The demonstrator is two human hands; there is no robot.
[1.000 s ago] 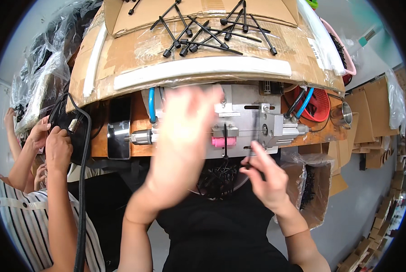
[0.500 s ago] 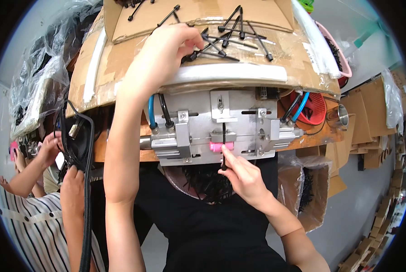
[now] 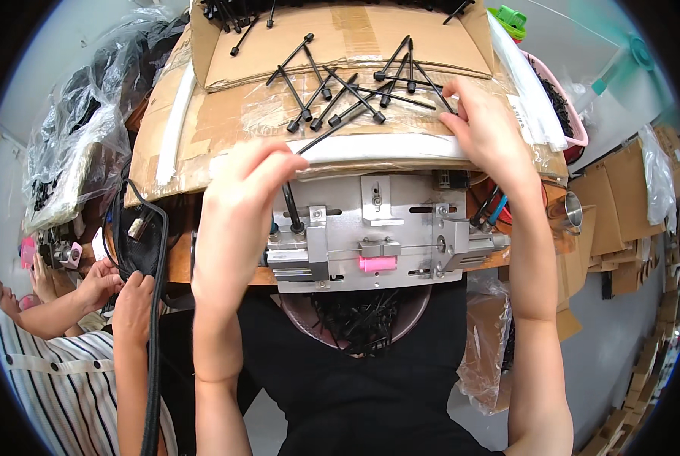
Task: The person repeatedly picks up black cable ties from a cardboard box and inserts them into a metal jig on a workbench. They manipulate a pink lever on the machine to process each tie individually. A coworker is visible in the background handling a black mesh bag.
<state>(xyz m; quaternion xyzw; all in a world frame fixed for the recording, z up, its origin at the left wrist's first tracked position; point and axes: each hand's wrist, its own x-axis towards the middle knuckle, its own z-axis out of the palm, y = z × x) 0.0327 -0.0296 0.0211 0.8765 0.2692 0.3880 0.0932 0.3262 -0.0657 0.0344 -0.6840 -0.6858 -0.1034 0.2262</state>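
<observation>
Several thin black rods with knobbed heads lie scattered on the cardboard in front of me. My left hand, at its near edge, pinches the thin end of one black rod that slants up toward the pile. At the right side of the pile, my right hand has thumb and index finger around the end of another black rod, whose head they hide. Between my forearms sits a metal fixture with a pink block at its front; no rod rests in it.
Below the fixture a pink basin holds many black pieces. Hoses rise beside the fixture. A metal cup stands at right, near a plastic-lined carton. At left a person in a striped shirt handles a black strapped item.
My right hand has left the fixture and reached up to the rods at the right. The rod in the fixture is gone. My left hand has drawn back toward me with a rod.
</observation>
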